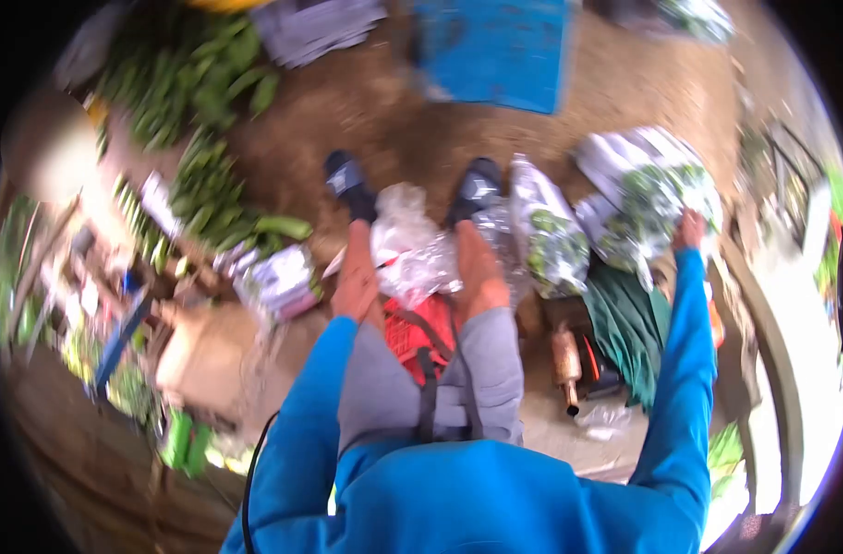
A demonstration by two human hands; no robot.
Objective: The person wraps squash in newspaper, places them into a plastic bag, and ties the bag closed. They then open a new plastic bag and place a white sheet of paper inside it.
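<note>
My right hand [689,231] is stretched out to the right, its fingers closed at the edge of a clear plastic bag of green vegetables [657,198]. Beside it stands a narrower clear bag of green vegetables [552,242]. My left hand [349,297] rests by my left knee; its fingers blend with the leg and are hard to make out. Crumpled clear plastic bags [417,254] lie between my shins, over a red plastic crate [417,337].
Piles of long green vegetables [200,189] lie at the left. A blue board or container [495,51] is ahead on the brown ground. Green cloth [629,323] and a copper-coloured cylinder [565,360] lie right of my legs. Cardboard [213,355] is at the left.
</note>
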